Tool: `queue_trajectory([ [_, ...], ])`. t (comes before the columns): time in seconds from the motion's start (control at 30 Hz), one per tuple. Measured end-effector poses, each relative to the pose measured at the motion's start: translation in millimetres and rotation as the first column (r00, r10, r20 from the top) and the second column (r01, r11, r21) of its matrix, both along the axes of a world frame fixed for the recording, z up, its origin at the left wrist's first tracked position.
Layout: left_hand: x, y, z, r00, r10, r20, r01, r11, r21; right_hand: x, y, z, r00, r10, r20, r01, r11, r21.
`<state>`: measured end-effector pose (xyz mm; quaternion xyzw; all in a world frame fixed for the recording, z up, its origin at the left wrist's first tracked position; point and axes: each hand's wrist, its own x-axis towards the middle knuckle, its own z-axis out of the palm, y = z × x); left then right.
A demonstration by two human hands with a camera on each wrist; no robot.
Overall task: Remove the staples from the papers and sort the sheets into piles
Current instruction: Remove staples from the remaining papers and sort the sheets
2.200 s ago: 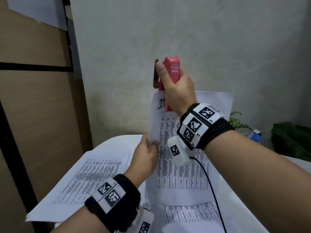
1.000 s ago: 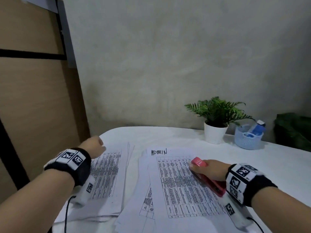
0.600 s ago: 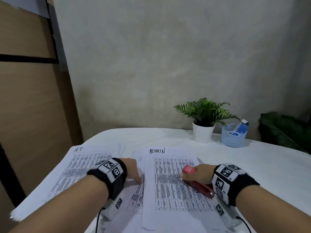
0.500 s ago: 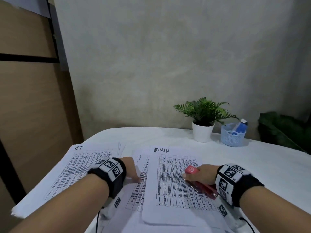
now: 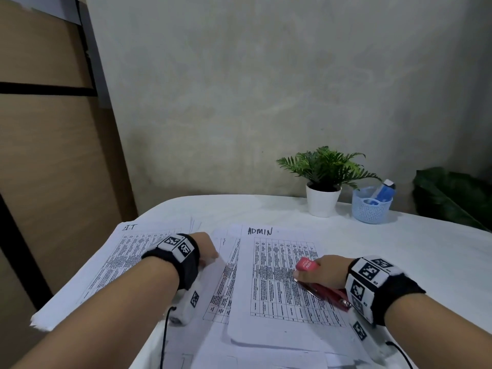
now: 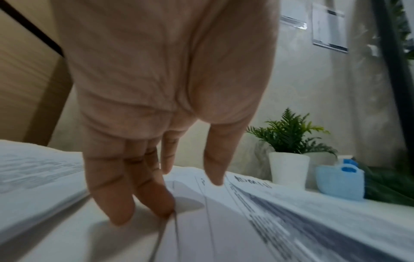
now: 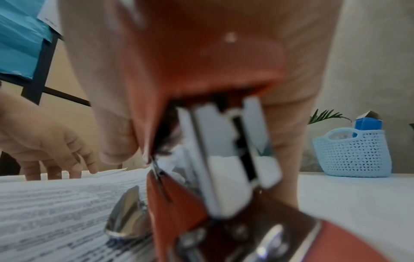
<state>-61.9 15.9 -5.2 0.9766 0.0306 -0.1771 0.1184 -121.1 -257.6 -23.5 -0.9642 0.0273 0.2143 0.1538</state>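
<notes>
A sheet headed ADMIN (image 5: 277,291) tops the middle stack of printed papers on the white table (image 5: 426,257). A pile headed IT (image 5: 117,257) lies to its left. My right hand (image 5: 320,274) rests on the ADMIN sheet and grips a red stapler (image 5: 328,294), whose metal nose (image 7: 125,218) lies on the print. My left hand (image 5: 209,253) sits between the two piles. Its straight fingers (image 6: 154,198) touch the left edge of the middle stack's sheets (image 6: 201,212) and hold nothing.
A small potted fern (image 5: 323,182) and a light blue basket (image 5: 371,207) holding a blue item stand at the back right. Dark leaves (image 5: 452,198) lie at the far right. A wooden panel (image 5: 53,169) flanks the table's left edge.
The raised IT sheet has been laid on the left pile. My right hand came down with the stapler onto the ADMIN sheet, and my left hand moved to the middle stack's edge.
</notes>
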Motion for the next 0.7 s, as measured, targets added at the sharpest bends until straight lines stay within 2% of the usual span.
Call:
queue_trajectory([
  [0.1,5,3,-3,0.997,0.072,-0.019,-0.074,0.988,-0.135,0,0,0,1.000,0.000,0.006,0.000,1.000,0.003],
  [0.23,9,-1,0,0.982,0.016,0.188,-0.005,0.998,-0.058,0,-1,1,1.000,0.012,0.005,-0.012,1.000,-0.006],
  [0.33,13,0,1,0.959,0.011,0.282,-0.008,1.000,-0.014,-2,0,3,1.000,0.012,0.016,-0.012,1.000,-0.018],
  [0.4,13,0,1,0.944,0.033,0.329,-0.027,0.999,-0.023,-3,1,3,1.000,0.015,0.020,-0.014,1.000,-0.023],
  [0.6,11,5,-3,0.912,0.009,0.411,0.049,0.990,-0.131,-5,3,6,1.000,0.010,0.011,-0.010,1.000,0.001],
  [0.7,11,9,-5,0.870,0.024,0.493,0.055,0.988,-0.146,-3,5,6,1.000,0.017,-0.001,-0.017,1.000,-0.021],
])
